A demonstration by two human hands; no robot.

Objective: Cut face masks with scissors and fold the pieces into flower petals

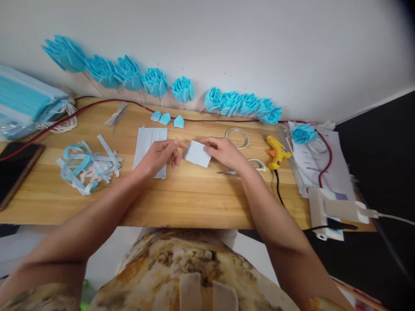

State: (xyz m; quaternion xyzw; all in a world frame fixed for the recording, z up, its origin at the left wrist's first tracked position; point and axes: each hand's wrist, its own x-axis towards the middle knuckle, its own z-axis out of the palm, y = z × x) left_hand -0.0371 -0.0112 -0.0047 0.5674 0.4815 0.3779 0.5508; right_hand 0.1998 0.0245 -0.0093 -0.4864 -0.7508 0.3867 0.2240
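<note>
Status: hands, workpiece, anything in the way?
Right hand gripping white square. Left hand just beside it, contact unclear, partly over flat mask. Scissors nearby, partly hidden by right arm; nothing blocking.

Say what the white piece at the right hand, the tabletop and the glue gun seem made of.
White piece at the right hand: probably matte fabric or paper, judging by its dull surface.

Tabletop: wood or wood-look laminate, satin finish; grain lines and a faint sheen show.

Glue gun: likely smooth hard plastic, given its bright yellow, moulded-looking body.
</note>
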